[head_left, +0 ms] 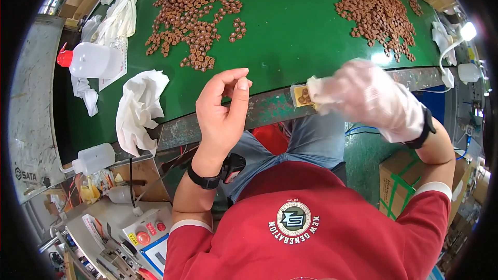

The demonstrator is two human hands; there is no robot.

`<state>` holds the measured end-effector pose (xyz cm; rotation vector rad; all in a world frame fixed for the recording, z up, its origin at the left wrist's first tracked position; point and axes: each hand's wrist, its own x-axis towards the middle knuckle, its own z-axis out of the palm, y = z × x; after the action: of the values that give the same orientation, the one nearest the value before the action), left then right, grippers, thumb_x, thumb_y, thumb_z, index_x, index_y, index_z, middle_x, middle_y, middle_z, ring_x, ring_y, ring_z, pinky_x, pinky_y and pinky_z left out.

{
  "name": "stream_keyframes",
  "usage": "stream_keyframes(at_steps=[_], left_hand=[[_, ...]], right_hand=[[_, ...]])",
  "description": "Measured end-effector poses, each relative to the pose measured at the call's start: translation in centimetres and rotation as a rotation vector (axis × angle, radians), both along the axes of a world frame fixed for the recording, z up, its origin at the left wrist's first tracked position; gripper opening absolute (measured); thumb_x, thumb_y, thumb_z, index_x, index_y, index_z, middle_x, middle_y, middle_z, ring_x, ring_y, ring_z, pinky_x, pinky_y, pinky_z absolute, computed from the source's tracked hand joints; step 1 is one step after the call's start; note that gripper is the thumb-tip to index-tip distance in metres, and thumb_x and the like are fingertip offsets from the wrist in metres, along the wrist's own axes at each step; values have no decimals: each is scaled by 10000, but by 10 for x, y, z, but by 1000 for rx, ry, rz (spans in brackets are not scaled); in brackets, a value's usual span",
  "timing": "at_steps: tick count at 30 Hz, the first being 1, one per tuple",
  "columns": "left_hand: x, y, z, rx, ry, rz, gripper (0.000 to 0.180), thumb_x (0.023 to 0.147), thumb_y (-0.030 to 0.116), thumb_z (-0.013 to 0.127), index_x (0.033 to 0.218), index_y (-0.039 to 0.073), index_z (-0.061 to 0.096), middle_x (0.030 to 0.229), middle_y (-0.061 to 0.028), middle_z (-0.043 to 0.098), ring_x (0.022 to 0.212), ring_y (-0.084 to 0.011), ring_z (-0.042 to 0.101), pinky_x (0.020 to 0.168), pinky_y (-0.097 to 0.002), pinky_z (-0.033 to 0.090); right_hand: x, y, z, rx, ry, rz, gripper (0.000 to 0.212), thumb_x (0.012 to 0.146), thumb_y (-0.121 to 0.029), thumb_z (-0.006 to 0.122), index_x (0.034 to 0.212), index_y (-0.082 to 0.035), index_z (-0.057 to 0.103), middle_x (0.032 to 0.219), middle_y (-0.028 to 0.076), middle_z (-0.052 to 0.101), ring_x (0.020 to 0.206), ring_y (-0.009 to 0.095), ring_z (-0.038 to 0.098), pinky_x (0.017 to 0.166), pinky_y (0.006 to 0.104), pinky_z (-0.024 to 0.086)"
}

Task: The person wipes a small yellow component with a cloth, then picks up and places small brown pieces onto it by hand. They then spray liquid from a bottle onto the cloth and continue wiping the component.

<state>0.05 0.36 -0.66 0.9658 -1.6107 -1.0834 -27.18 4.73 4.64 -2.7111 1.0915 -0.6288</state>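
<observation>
My bare left hand (224,105) hovers over the near edge of the green table, its fingers curled and the thumb close to the fingertips. Whatever may be pinched there is too small to make out. A white glove covers my right hand (371,96), which is smeared by motion. It grips a crumpled white cloth (322,95). Against the cloth, at the table's edge, is a small yellow block (302,96) with a few round brown pieces on its face. Whether the block rests on the edge or is held, I cannot tell.
Heaps of small brown round parts (194,5) (371,8) spread over the green tabletop (280,26). On the left are a red-capped bottle (96,60), a crumpled white cloth (140,109) and another bottle (96,158). A lit lamp (468,31) stands right; a cardboard box (397,179) sits below.
</observation>
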Motion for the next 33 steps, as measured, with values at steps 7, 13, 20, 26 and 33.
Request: stream_keyframes(at_steps=[7,13,20,26,33], left_hand=[[-1,-1,-1,10,-10,18,159,921,66,616,1069,14,645,870,-40,671,727,-71,567,685,-222,473],[2,3,2,-14,-44,25,158,915,69,627,1063,18,648,868,-47,674,716,-75,565,683,-220,470],[-1,-2,-4,-20,-26,21,161,912,76,633,1061,21,651,867,-45,676,724,-81,565,682,-227,467],[1,2,-1,-15,-32,24,159,913,80,632,1059,22,653,869,-41,677,733,-83,563,682,-235,466],[-3,-2,-1,-30,-80,17,161,914,81,630,1061,19,652,873,-44,674,739,-86,577,685,-234,478]], right_hand=[[30,-21,3,71,38,175,375,650,-94,715,1011,-80,613,681,35,534,580,248,545,525,380,423],[2,-4,16,12,236,32,393,639,-92,708,1016,-64,600,702,34,540,566,227,538,510,364,422],[32,-17,3,-19,3,175,372,670,-90,715,1018,-45,593,703,24,530,561,216,536,510,354,423],[5,-4,13,49,134,72,353,681,-86,707,1009,-34,590,703,25,524,571,212,541,514,347,427],[37,-14,3,-19,64,96,366,650,-70,713,999,-55,607,678,33,527,575,226,529,522,359,426]])
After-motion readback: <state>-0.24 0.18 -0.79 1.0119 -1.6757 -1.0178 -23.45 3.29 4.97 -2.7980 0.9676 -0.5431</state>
